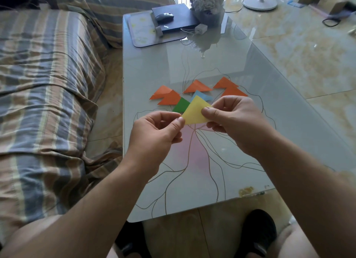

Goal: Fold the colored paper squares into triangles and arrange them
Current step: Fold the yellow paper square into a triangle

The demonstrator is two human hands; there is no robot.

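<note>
The yellow paper (195,111) is held up in the air above the glass table (212,171), just in front of the row of finished pieces, and it looks already folded into a triangle or close to it. The left hand (156,134) pinches its left corner between thumb and forefinger. If that pinch slides, the two layers could shift and the crease would come out crooked. Behind the yellow piece lie the orange triangles (167,97), with a green piece (181,105) and a blue piece (201,96) partly hidden by it. Bringing the paper down carelessly could knock these out of their arrangement, since they rest loose on slick glass. The right hand (235,119) pinches the right corner, thumb on top. Pulling the two hands apart too hard could tear or curl the thin sheet.
</note>
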